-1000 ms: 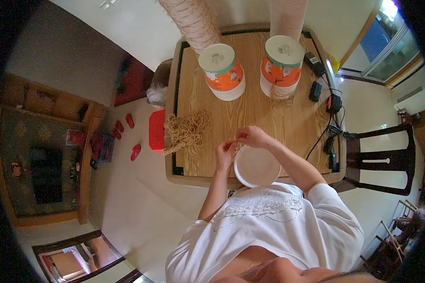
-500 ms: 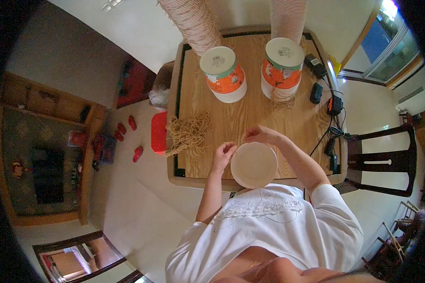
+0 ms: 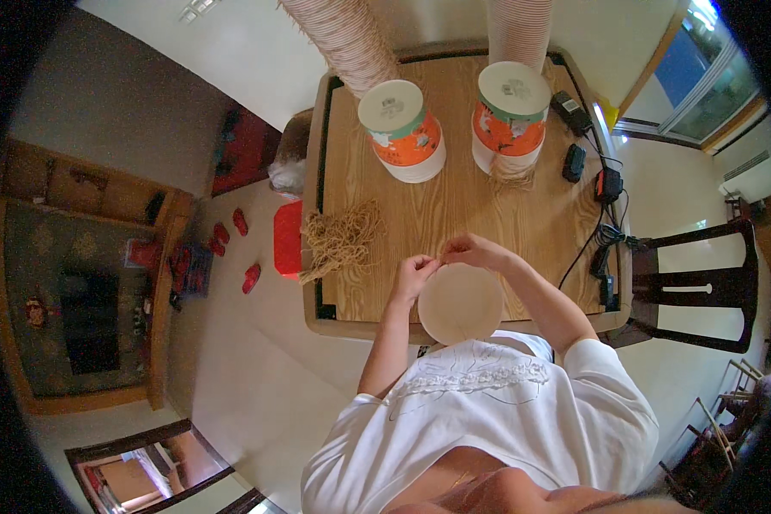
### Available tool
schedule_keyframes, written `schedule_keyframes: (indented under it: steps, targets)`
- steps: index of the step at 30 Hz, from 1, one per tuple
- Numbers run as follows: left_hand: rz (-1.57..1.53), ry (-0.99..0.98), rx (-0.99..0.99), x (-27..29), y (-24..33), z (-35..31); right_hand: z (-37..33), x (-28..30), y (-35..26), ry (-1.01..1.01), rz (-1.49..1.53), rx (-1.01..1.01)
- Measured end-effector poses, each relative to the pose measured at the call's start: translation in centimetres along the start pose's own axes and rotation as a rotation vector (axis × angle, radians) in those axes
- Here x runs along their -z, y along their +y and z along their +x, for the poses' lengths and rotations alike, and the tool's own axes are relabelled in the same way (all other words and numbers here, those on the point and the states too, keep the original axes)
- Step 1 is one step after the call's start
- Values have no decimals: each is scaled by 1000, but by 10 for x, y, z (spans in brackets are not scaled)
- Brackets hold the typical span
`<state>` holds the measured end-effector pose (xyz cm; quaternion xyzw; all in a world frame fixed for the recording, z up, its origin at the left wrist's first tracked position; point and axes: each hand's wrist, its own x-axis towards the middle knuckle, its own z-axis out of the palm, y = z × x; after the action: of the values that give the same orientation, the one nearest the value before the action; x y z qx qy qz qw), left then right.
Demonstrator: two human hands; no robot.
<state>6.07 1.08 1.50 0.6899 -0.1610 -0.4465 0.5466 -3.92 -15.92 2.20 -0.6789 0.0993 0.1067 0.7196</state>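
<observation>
A round pale paper tub (image 3: 461,301) sits at the table's near edge against my shirt, its wide face toward me. At its far left rim, my left hand (image 3: 417,274) is closed in a pinch. My right hand (image 3: 474,252) is closed too, bent over the far rim, its fingertips meeting those of the left. Whatever they pinch is too small to make out. Left of my hands, a tangled bunch of tan twine (image 3: 343,238) lies on the table's left side.
Two orange, green and white tubs (image 3: 405,137) (image 3: 511,120) stand upside down farther back, before tall ribbed stacks (image 3: 343,38) (image 3: 519,32). Black adapters and cables (image 3: 606,186) line the right side. A red container (image 3: 288,240) is at the left edge; a dark chair (image 3: 694,287) stands right.
My right hand has come down and left to the tub's rim, its fingers closing. My left hand has shifted slightly right, and the fingertips of both now meet.
</observation>
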Motion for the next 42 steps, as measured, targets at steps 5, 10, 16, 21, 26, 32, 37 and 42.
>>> schedule_keyframes:
  steps: [5,10,16,21,26,32,37,42]
  targets:
    - [47,-29,-56,0,-1,-3,2,-2,8,13,2,-13]
    - [55,3,-42,5,-14,5,1,-5,9,39,5,-28]
    - [169,129,-27,-3,-15,8,0,-6,10,75,47,-58]
    - [173,184,-102,-7,-13,9,7,-6,16,128,-88,-100]
    - [133,225,-117,-7,-12,10,11,-9,-7,125,-144,-232]
    - [138,194,-128,-6,-13,13,15,-5,1,82,-170,-174]
    - [120,215,-85,-4,-16,12,16,5,24,-63,8,-45]
    - [-72,112,-63,6,-15,12,11,6,22,-54,117,-100]
